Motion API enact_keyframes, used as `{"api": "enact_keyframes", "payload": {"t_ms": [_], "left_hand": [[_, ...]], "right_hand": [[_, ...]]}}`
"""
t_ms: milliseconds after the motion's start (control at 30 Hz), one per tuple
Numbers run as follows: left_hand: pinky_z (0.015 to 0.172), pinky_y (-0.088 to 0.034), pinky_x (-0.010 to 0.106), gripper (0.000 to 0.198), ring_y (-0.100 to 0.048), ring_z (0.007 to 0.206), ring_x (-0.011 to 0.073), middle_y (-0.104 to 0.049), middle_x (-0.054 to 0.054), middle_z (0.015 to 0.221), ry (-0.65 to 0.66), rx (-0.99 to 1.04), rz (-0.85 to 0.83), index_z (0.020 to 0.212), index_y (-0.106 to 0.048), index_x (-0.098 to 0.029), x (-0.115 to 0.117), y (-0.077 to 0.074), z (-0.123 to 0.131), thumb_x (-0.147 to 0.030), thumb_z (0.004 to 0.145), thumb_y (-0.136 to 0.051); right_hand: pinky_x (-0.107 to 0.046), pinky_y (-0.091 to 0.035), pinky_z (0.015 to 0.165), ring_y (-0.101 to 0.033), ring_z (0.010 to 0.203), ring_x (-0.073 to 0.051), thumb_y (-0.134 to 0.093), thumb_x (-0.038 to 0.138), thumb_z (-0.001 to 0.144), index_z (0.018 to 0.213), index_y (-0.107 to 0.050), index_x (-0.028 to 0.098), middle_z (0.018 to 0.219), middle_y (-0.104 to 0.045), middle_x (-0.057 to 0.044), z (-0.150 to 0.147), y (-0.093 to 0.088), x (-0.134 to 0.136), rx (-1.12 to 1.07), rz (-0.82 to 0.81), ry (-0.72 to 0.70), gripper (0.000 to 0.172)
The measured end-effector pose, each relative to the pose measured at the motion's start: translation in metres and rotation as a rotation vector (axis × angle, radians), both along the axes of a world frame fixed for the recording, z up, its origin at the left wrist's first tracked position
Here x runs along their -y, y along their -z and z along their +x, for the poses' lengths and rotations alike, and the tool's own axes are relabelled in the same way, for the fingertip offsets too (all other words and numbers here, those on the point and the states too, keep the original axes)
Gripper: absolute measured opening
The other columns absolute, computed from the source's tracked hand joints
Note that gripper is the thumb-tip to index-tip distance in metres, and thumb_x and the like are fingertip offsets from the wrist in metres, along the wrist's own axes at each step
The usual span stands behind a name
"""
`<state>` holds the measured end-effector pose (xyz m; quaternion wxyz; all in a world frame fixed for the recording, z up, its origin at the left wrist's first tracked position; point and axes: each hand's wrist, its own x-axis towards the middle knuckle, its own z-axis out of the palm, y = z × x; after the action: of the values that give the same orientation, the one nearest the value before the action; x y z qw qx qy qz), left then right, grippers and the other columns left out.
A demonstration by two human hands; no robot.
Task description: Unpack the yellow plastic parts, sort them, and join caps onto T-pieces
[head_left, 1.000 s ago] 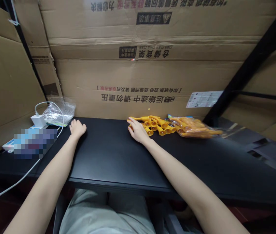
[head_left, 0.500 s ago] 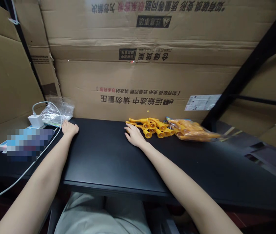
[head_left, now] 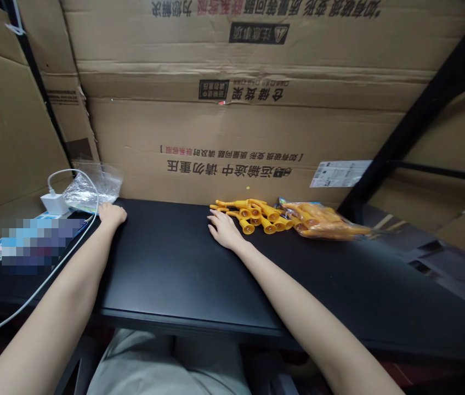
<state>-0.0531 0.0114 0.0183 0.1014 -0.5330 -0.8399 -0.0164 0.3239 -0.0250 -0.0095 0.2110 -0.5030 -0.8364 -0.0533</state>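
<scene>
My left hand point(head_left: 112, 213) rests palm down at the left of the black table, by a crumpled clear plastic bag point(head_left: 92, 189). Its fingers are foreshortened but look loosely laid on the surface, holding nothing I can see. My right hand point(head_left: 225, 229) lies on the table with its fingers spread. Its fingertips reach the left side of a pile of yellow, horn-like plastic pieces point(head_left: 271, 226) with flared, hollow ends; whether they touch is unclear. To the right of the pile lies a clear bag of similar orange-yellow pieces point(head_left: 325, 219).
A white charger point(head_left: 54, 203) with a white cable point(head_left: 47, 285) sits at the left, beside a pixelated flat object point(head_left: 39, 244). Printed cardboard point(head_left: 232, 126) stands behind the black table point(head_left: 162, 263). A black diagonal post point(head_left: 413, 118) rises at the right.
The view has shifted slightly, with the left-side things a little further left. Both hands stay in nearly the same spots on the table, and the yellow pieces look unmoved.
</scene>
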Motion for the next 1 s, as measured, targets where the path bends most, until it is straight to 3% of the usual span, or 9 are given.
{"api": "enact_keyframes", "payload": {"t_ms": [233,500,667,767,867,1000], "left_hand": [[0.087,-0.044,0.037,0.044,-0.057,0.108,0.0302,-0.056,0.024,0.121,0.191,-0.154,0.105,0.107,-0.065,-0.001,0.017,-0.013,-0.002,-0.006,0.083,-0.028],[0.077,-0.05,0.034,0.042,-0.062,0.097,0.025,-0.06,0.017,0.111,0.491,-0.295,0.154,0.106,-0.063,-0.013,0.024,-0.031,0.018,-0.007,0.088,-0.026],[0.086,-0.048,0.035,0.051,-0.061,0.094,0.0207,-0.062,0.014,0.107,0.927,-0.239,0.251,0.126,-0.055,-0.015,0.031,-0.022,0.058,-0.002,0.082,-0.033],[0.094,-0.043,0.037,0.054,-0.06,0.099,0.021,-0.065,0.012,0.101,1.139,-0.238,0.251,0.129,-0.052,-0.014,0.038,-0.013,0.076,0.001,0.08,-0.034],[0.1,-0.037,0.039,0.06,-0.058,0.108,0.0201,-0.065,0.012,0.11,1.216,-0.198,0.264,0.129,-0.051,-0.015,0.047,-0.006,0.082,0.005,0.075,-0.036],[0.099,-0.036,0.041,0.057,-0.058,0.11,0.0194,-0.065,0.012,0.116,1.221,-0.122,0.217,0.125,-0.054,-0.016,0.059,-0.005,0.078,0.004,0.074,-0.035]], "right_hand": [[-0.051,-0.029,0.111,-0.039,0.134,-0.026,-0.045,0.022,0.09,0.122,-0.059,0.015,0.143,-0.046,-0.017,-0.001,-0.003,0.003,-0.005,-0.009,0.005,0.036],[-0.049,-0.031,0.111,-0.041,0.133,-0.025,-0.046,0.023,0.09,0.122,-0.059,0.015,0.142,-0.046,-0.015,0.001,0.001,-0.001,-0.009,0.015,-0.005,0.035],[-0.048,-0.031,0.111,-0.041,0.133,-0.025,-0.045,0.022,0.089,0.123,-0.058,0.014,0.142,-0.047,-0.016,0.001,0.0,-0.001,-0.004,0.016,0.0,0.037],[-0.047,-0.03,0.111,-0.04,0.134,-0.025,-0.045,0.022,0.09,0.123,-0.058,0.012,0.142,-0.046,-0.017,0.0,-0.002,0.001,0.002,0.006,0.012,0.038],[-0.046,-0.031,0.111,-0.04,0.133,-0.025,-0.043,0.021,0.09,0.126,-0.056,0.012,0.143,-0.046,-0.017,0.0,-0.002,0.002,0.003,0.01,0.017,0.039],[-0.046,-0.03,0.111,-0.04,0.133,-0.026,-0.042,0.021,0.09,0.128,-0.054,0.013,0.145,-0.044,-0.015,-0.001,-0.002,0.002,0.003,0.012,0.026,0.041]]}}
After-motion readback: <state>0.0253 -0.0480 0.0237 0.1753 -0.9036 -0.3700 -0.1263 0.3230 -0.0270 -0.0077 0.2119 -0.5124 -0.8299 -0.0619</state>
